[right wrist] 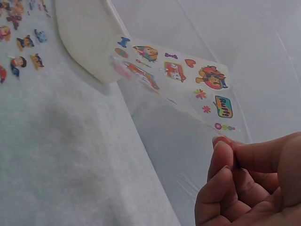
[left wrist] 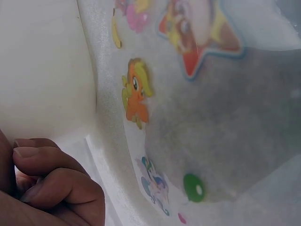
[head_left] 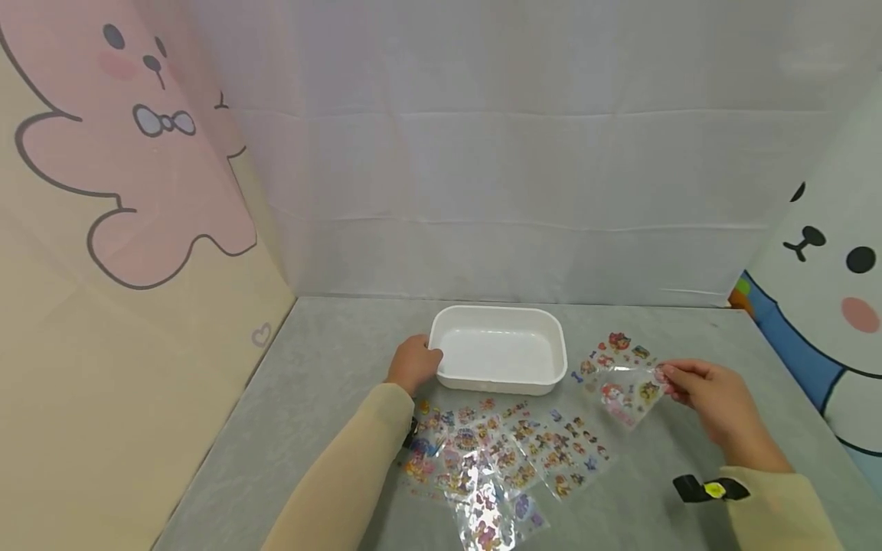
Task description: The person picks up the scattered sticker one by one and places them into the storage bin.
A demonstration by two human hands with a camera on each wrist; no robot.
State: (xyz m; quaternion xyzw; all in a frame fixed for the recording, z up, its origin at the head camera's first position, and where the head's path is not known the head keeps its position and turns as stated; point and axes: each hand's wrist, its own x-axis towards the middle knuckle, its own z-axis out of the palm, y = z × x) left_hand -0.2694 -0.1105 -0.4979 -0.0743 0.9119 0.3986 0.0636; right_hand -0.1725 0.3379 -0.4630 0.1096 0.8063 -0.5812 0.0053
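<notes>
A white plastic tray (head_left: 499, 386) stands near the back of the table. At its left end my left hand (head_left: 416, 362) grips the rim, and the curled fingers (left wrist: 66, 176) show beside the tray wall in the left wrist view. To the right of the tray, my right hand (head_left: 713, 398) pinches a clear sticker sheet (head_left: 620, 392) by its edge between thumb and fingers. This sheet (right wrist: 178, 73) is bent over and carries cartoon dogs, hearts and bones. Several more clear sticker sheets (head_left: 475, 451) lie overlapping in front of the tray, with glare on the nearest.
The grey table (head_left: 331, 367) meets a white cloth backdrop (head_left: 517, 191) behind the tray. A yellow cloth with a pink cartoon bear (head_left: 158, 168) borders the left side. On the right hangs another cloth printed with a white cartoon animal (head_left: 827, 306).
</notes>
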